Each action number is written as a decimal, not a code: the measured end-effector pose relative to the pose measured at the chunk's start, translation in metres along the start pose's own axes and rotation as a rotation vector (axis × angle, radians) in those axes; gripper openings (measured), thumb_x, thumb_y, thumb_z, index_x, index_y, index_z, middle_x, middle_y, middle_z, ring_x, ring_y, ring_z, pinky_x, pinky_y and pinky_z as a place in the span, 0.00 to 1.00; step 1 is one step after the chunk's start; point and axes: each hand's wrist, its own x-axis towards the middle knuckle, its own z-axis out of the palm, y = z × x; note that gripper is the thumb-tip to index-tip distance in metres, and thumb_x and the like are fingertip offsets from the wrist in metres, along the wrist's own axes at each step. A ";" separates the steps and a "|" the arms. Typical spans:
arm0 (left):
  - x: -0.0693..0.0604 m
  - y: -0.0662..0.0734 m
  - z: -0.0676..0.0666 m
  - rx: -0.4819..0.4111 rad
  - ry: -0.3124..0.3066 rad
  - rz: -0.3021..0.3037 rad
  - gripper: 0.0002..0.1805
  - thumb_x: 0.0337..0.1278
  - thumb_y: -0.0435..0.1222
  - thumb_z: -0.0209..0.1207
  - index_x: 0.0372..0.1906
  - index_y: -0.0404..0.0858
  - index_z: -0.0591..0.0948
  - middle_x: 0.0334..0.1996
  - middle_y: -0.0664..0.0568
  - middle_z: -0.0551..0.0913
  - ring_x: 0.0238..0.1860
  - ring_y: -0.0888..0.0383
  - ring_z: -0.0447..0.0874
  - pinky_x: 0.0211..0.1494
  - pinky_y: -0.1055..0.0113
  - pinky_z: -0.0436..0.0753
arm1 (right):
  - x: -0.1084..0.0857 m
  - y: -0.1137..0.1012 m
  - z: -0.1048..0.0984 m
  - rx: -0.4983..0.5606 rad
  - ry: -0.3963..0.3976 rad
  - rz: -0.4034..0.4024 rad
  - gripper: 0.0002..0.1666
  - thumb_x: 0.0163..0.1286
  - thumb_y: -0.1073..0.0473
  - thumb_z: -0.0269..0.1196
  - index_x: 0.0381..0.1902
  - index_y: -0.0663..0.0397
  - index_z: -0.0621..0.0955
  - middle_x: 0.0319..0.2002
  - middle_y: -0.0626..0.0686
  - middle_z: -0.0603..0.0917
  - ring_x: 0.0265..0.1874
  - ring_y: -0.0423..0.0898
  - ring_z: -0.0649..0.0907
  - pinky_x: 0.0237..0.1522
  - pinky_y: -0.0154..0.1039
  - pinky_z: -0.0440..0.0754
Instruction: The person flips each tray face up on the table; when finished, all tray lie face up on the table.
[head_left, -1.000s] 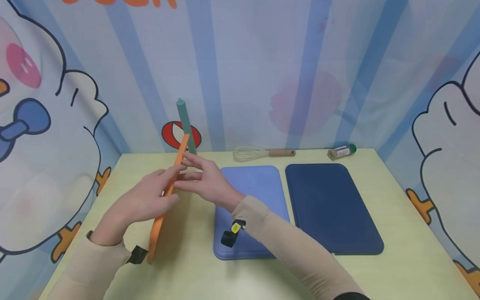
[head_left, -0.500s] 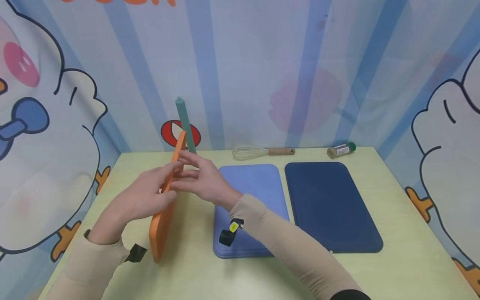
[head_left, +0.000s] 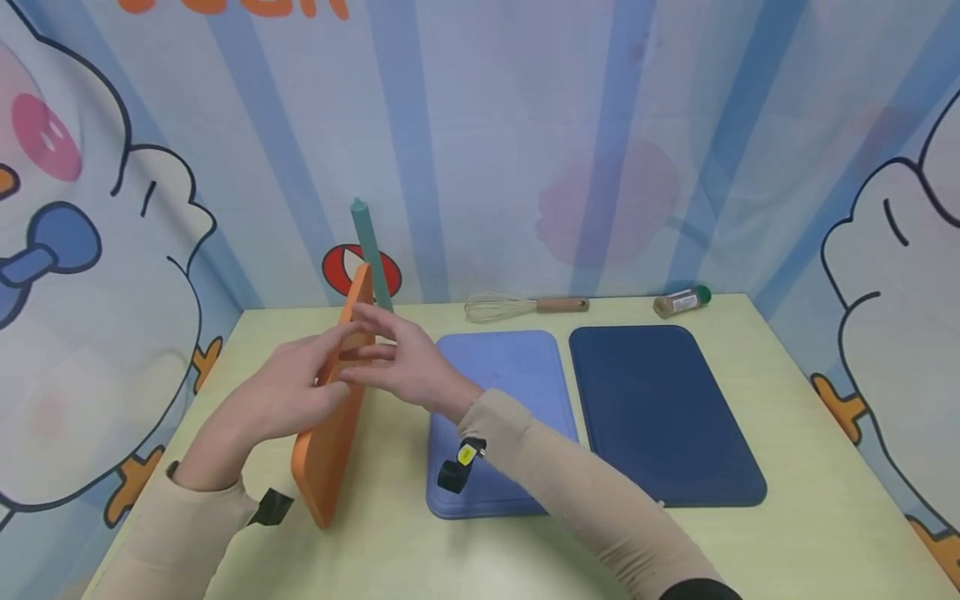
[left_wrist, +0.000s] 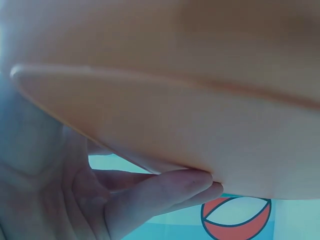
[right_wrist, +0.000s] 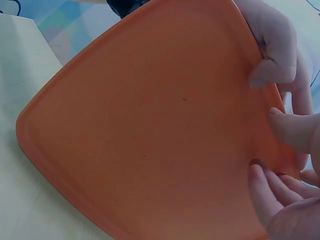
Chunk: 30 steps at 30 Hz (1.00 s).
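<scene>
An orange cutting board [head_left: 330, 458] is held tilted up on edge at the left of the table, its broad face filling the right wrist view. My left hand [head_left: 281, 387] grips the upper edge, with the thumb bent over the face. On the right side of that edge, my right hand [head_left: 420, 367] pinches the board between thumb and fingertips. Both hands are close together. Behind the board a long green stick-like thing [head_left: 371, 250] leans against the backdrop; the board hides its lower part.
A light blue cutting board [head_left: 502, 367] lies under the right forearm. Right of it is a dark blue board [head_left: 660, 408]. Along the table's back edge lie a whisk [head_left: 528, 308] and a spice jar [head_left: 682, 301] with a green cap.
The orange board has swivelled, showing more of its right face, and its lower end has swung slightly right. Both hands keep their hold with little movement.
</scene>
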 end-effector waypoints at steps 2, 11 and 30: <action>0.000 0.000 -0.001 0.004 -0.004 -0.011 0.41 0.64 0.35 0.53 0.83 0.42 0.61 0.29 0.48 0.76 0.31 0.49 0.75 0.34 0.57 0.75 | 0.000 0.002 -0.001 -0.025 -0.002 0.006 0.52 0.68 0.62 0.74 0.83 0.39 0.62 0.74 0.45 0.73 0.59 0.41 0.85 0.55 0.39 0.87; -0.003 -0.001 -0.005 -0.037 -0.016 -0.056 0.43 0.62 0.33 0.54 0.84 0.38 0.57 0.17 0.52 0.68 0.15 0.54 0.65 0.25 0.60 0.72 | 0.001 0.011 -0.004 -0.011 -0.042 0.064 0.51 0.69 0.61 0.74 0.83 0.34 0.63 0.73 0.48 0.75 0.56 0.43 0.87 0.55 0.40 0.87; -0.003 -0.027 -0.011 -0.064 0.061 -0.146 0.40 0.62 0.31 0.55 0.81 0.32 0.62 0.68 0.31 0.77 0.55 0.36 0.85 0.35 0.60 0.82 | 0.001 0.037 -0.005 -0.091 -0.089 0.130 0.52 0.69 0.57 0.74 0.84 0.41 0.61 0.76 0.54 0.71 0.57 0.44 0.87 0.60 0.41 0.84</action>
